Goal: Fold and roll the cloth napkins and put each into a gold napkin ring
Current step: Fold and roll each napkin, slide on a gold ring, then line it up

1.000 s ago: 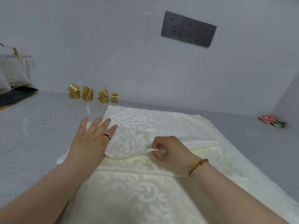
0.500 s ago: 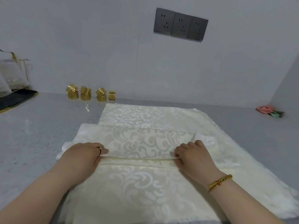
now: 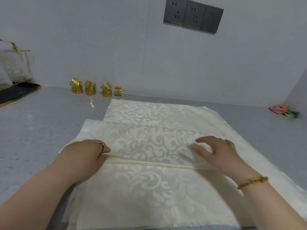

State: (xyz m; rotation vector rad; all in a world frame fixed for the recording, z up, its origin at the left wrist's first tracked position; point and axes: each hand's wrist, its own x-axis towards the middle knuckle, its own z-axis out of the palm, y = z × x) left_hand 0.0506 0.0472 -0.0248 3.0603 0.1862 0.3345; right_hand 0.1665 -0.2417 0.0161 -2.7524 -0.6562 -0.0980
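Cream cloth napkin [image 3: 149, 143], woven with a leafy scroll pattern, lies on more of the same cloth in the middle of a grey speckled counter [image 3: 33, 130]. Its near part is turned over into a wide flat band running side to side. The left hand [image 3: 86, 153] is at the band's left end, fingers curled and pinching the folded edge. The right hand [image 3: 217, 151], slightly blurred, is over the band's right end with fingers spread and fairly straight, gripping nothing; whether it presses the cloth I cannot tell. Folding looks barely begun: no roll is formed and nothing is in a ring. The gold napkin rings [image 3: 90, 90] stand at the back by the wall, well apart from the cloth, as three stacked pairs and a single one. Further out are a glass rack [image 3: 10, 68] at far left, wall sockets [image 3: 193, 18] above, and a pink and green object [image 3: 284, 111] at far right.
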